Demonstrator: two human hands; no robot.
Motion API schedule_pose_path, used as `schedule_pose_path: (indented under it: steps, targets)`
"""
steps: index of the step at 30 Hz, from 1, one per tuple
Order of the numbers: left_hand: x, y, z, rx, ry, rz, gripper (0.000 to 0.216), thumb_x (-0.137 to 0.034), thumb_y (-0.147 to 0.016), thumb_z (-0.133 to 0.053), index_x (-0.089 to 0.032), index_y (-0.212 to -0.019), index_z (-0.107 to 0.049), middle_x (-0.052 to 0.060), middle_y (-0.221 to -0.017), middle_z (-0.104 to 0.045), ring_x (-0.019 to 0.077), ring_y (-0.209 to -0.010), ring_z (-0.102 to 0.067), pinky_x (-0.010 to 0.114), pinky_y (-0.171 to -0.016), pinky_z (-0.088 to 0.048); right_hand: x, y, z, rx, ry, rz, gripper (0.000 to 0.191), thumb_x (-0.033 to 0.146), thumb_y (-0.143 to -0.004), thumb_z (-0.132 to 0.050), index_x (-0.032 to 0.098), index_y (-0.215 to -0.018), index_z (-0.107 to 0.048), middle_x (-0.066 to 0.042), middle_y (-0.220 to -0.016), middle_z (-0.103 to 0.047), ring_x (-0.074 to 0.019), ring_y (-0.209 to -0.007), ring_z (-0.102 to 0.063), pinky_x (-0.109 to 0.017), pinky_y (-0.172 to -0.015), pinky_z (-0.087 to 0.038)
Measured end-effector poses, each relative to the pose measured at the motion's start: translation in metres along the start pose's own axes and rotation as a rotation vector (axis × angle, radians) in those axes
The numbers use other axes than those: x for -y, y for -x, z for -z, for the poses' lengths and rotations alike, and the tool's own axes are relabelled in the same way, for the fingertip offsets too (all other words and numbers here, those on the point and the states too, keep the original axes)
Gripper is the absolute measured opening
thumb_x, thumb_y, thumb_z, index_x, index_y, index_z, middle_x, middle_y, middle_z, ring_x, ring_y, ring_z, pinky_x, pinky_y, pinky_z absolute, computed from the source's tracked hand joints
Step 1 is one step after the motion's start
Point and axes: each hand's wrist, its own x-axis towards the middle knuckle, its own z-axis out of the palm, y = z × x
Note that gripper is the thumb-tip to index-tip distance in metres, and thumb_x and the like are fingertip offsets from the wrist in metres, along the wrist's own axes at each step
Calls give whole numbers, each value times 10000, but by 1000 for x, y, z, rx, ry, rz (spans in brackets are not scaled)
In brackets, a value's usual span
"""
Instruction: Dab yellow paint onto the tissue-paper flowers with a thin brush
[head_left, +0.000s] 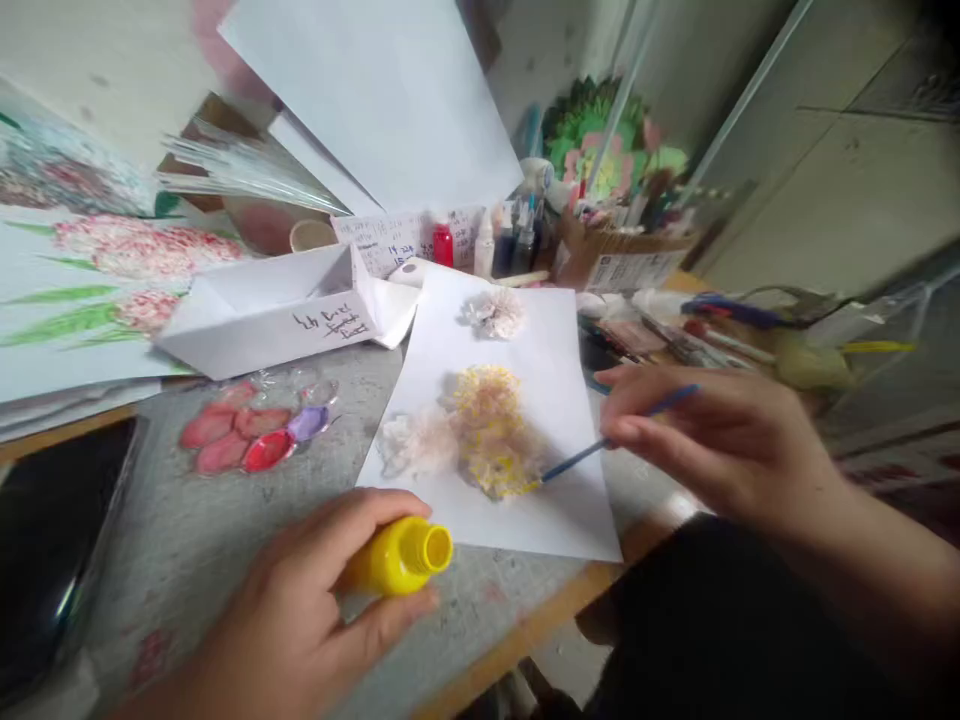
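Observation:
A yellow paint bottle [401, 557] with its cap off lies tilted in my left hand [322, 580], the mouth turned to the right. My right hand [697, 430] pinches a thin blue paintbrush [574, 462]. The brush tip touches, or is just at, the lower edge of a fluffy flower [502, 465] dabbed with yellow. Right behind it sits a second yellow-dabbed flower [487, 392]. To the left is a pale cream flower [420, 440], and another pale flower [495, 314] lies farther back. All rest on a white sheet of paper [540, 530].
Left of the paper sit a paint palette [268, 450] with red and purple wells and a white box [262, 310] with handwriting. Paint bottles [443, 243] stand at the back, beside a cardboard box [626, 262] of brushes. A black tablet-like object [64, 530] lies at left.

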Motion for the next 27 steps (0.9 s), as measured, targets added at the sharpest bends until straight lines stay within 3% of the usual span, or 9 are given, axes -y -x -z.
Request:
schedule_pose_path:
  steps: [9, 15, 21, 27]
  targets:
    - [0, -1, -8, -83, -1, 5, 268, -566, -797, -814, -436, -1024, -756, -130, -805, -789, 108, -631, -740, 90, -619, -563, -3, -2, 3, -16, -3, -3, 155, 283, -994, -691, 272, -842, -665, 84, -722, -724, -85, -609, -672, -187, -570, -509]
    - [-4, 5, -9, -62, 21, 251, 341, -674, -772, -773, -394, -967, -776, -83, -853, -773, 175, -747, -721, 179, -723, -584, -3, -1, 5, -8, -2, 0, 174, 289, -996, -695, 255, -828, -664, 71, -710, -723, -80, -595, -661, -184, -568, -508]
    - [7, 6, -10, -69, -20, 91, 356, -687, -798, -765, -420, -1034, -760, -92, -850, -784, 150, -695, -743, 146, -674, -586, -2, -2, 6, -19, 15, 7, 205, 319, -1000, -695, 239, -813, -675, 57, -686, -724, -88, -594, -673, -184, -559, -511]
    - [6, 2, -6, -48, -25, 86, 310, -620, -779, -808, -398, -992, -775, -81, -809, -794, 156, -665, -765, 136, -640, -593, -3, -1, 7, -53, 55, 29, 183, 287, -998, -694, 231, -825, -672, 54, -711, -737, -82, -596, -673, -182, -571, -515]
